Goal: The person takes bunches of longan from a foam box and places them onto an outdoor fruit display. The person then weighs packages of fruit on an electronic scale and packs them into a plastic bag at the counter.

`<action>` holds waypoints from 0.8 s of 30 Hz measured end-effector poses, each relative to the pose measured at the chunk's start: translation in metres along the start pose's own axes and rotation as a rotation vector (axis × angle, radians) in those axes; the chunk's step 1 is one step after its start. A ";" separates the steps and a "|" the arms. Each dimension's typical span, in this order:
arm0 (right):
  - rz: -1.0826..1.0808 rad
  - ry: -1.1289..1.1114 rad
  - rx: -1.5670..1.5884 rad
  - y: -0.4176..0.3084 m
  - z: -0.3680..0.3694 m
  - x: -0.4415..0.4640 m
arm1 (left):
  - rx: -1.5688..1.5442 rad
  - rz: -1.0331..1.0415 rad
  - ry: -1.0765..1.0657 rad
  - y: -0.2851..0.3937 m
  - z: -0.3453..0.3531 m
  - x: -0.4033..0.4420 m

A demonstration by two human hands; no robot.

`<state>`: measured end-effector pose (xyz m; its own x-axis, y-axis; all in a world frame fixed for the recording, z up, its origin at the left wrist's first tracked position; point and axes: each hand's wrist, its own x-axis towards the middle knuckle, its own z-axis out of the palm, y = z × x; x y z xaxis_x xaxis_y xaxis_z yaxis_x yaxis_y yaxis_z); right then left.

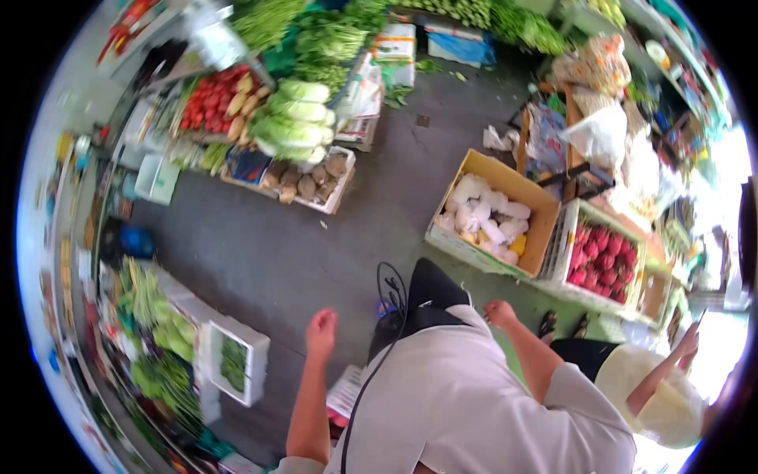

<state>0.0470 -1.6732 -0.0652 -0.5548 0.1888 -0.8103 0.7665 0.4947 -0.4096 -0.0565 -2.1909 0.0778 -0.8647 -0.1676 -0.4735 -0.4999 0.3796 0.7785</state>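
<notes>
My left hand (321, 328) hangs in front of me over the grey floor, fingers curled in with nothing visible in them. My right hand (497, 313) is on the other side of my body, also loosely closed and seemingly holding nothing. Nearest to it stands an open cardboard box (545, 237) with several white-wrapped items (482, 209) inside. Beside that box is a white crate (562, 251) of dark pink dragon fruit (604, 261). A black cable (371, 367) runs down my shirt front.
Chinese cabbages (294, 118), tomatoes (212, 99) and a box of brown roots (316, 182) fill a stand ahead left. A white foam box (257, 355) of leafy greens sits at left. A person (651, 387) holding a phone stands at right. Grey floor (260, 245) lies between the stands.
</notes>
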 end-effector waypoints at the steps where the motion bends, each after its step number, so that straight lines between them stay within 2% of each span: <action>1: -0.027 0.067 0.010 -0.002 0.004 0.012 | -0.146 -0.007 -0.040 0.036 -0.011 0.037; 2: -0.009 0.073 0.055 0.006 0.016 0.028 | -0.109 0.006 -0.070 0.067 -0.020 0.066; 3: -0.233 0.117 -0.294 0.020 0.034 0.048 | -0.094 0.016 -0.082 0.098 -0.026 0.096; 4: -0.456 0.170 -0.650 -0.006 0.036 0.056 | -0.083 0.034 -0.091 0.123 -0.027 0.132; 6: -0.127 0.076 -0.297 -0.066 0.034 0.057 | -0.045 0.050 -0.115 0.151 -0.024 0.201; 8: 0.220 -0.161 0.068 -0.110 0.032 0.078 | -0.014 0.042 -0.127 0.165 -0.016 0.259; 9: 0.233 -0.166 0.090 -0.130 0.023 0.091 | 0.136 0.052 -0.125 0.171 -0.007 0.283; 11: 0.273 -0.422 -0.056 -0.169 -0.008 0.121 | 0.402 0.079 -0.142 0.163 0.002 0.303; 13: 0.220 -0.421 -0.132 -0.232 -0.064 0.151 | 0.580 0.115 -0.223 0.172 0.022 0.340; 14: 0.277 -0.614 0.012 -0.216 -0.064 0.220 | 0.656 0.084 -0.289 0.177 0.024 0.349; 15: 0.257 -0.388 -0.125 -0.274 -0.107 0.213 | 0.521 0.026 -0.314 0.161 0.025 0.365; 16: 0.261 -0.294 0.047 -0.340 -0.170 0.189 | 0.371 -0.029 -0.338 0.154 0.037 0.386; 19: -0.082 0.150 0.435 -0.411 -0.257 0.223 | 0.324 -0.014 -0.347 0.215 0.073 0.437; 22: -0.044 0.270 0.589 -0.450 -0.320 0.271 | 0.355 0.011 -0.441 0.266 0.114 0.516; 23: -0.051 0.321 0.652 -0.459 -0.336 0.283 | 0.251 -0.049 -0.487 0.284 0.132 0.545; 24: -0.043 0.341 0.656 -0.459 -0.349 0.298 | 0.225 0.068 -0.464 0.302 0.155 0.574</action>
<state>-0.5829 -1.5479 0.0274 -0.5764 0.4864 -0.6567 0.7186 -0.0809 -0.6907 -0.6962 -2.0318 -0.0232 -0.7565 0.2660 -0.5975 -0.3764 0.5700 0.7303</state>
